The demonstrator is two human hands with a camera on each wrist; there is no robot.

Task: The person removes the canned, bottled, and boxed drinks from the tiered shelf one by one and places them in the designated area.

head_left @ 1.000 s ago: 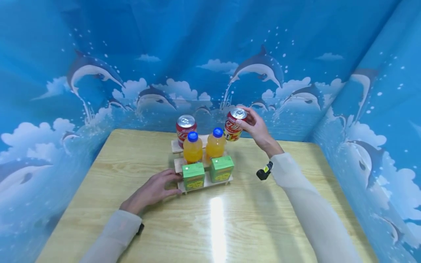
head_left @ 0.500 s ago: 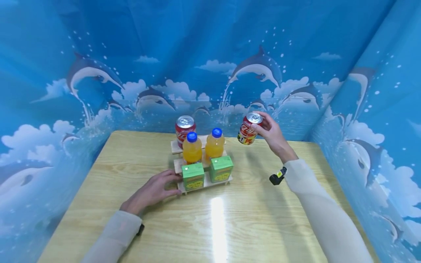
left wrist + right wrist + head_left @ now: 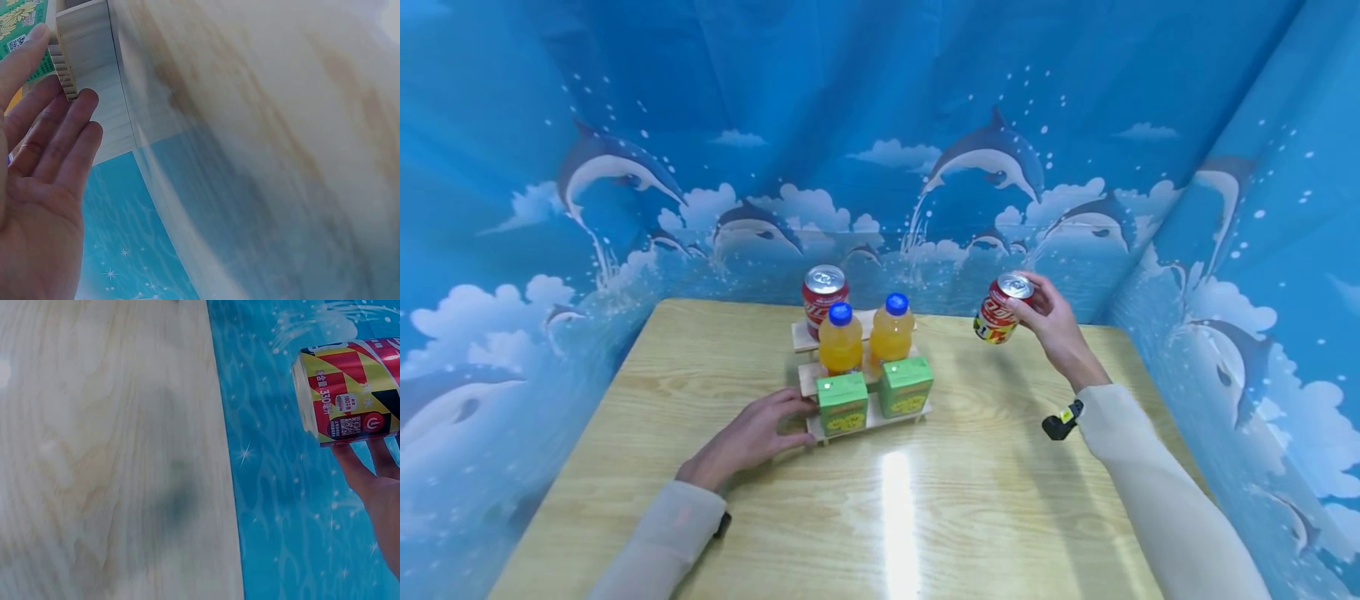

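Note:
My right hand (image 3: 1051, 321) grips a red soda can (image 3: 1000, 310) with a yellow and red lower band, held above the table toward the back right. The right wrist view has the can (image 3: 353, 394) at its right edge, fingers against its side. My left hand (image 3: 752, 435) lies beside the left end of a stepped wooden rack (image 3: 805, 337), thumb and fingertips touching it, fingers loosely bent. On the rack stand another red can (image 3: 825, 292) at the back, two orange juice bottles (image 3: 840, 337) with blue caps in the middle, and two green drink cartons (image 3: 842, 403) in front.
The wood-grain table (image 3: 985, 500) carries the rack near its back edge. A blue curtain (image 3: 880, 100) printed with dolphins encloses the back and sides. A bright light streak reflects off the table in front of the rack.
My right hand has carried the can rightward and slightly toward me, away from the rack's back shelf. The left hand and the rack stay where they were.

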